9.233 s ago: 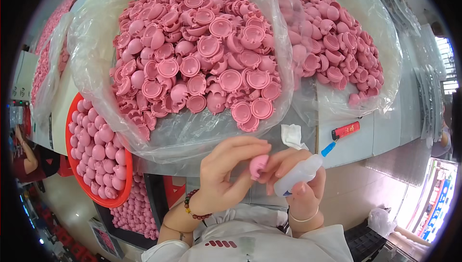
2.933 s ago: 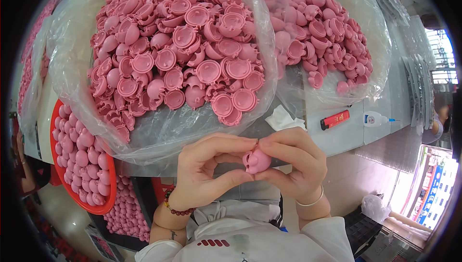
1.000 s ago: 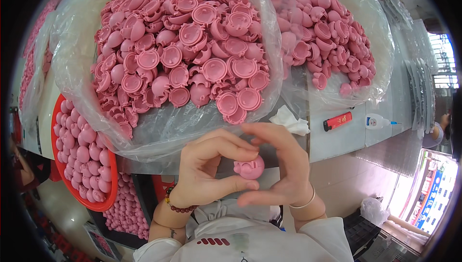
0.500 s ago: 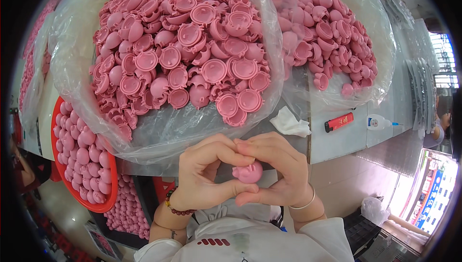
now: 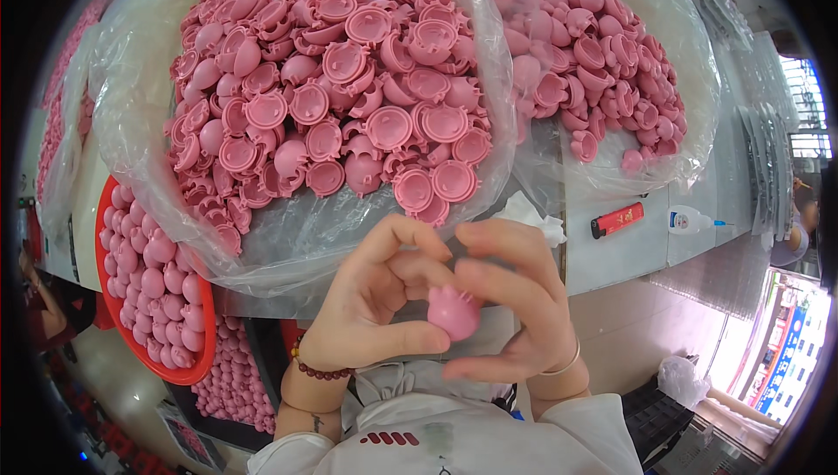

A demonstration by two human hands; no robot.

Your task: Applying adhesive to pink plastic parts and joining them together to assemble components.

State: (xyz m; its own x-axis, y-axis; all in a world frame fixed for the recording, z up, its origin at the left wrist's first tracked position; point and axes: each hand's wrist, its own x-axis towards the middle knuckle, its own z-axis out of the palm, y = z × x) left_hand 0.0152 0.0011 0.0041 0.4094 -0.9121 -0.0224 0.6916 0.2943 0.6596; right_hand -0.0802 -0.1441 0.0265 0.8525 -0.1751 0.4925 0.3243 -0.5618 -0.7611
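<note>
A small round pink plastic figure with short nubs on top sits between my hands, in front of my chest. My left hand holds it by the thumb and fingers at its left side. Around its right side curves my right hand, fingers and thumb apart, apparently clear of the figure and slightly blurred. Beyond my hands, a large heap of hollow pink half shells lies in a clear plastic bag on the table. A second heap of pink shell pieces lies at the far right.
At my left stands a red basket of round pink pieces, with a dark crate of more pink pieces below. A crumpled white tissue, a red lighter and a small bottle with a blue tip lie on the right.
My right hand has loosened and its fingers have spread away from the pink figure. The figure has turned so its nubs point up; my left hand still holds it.
</note>
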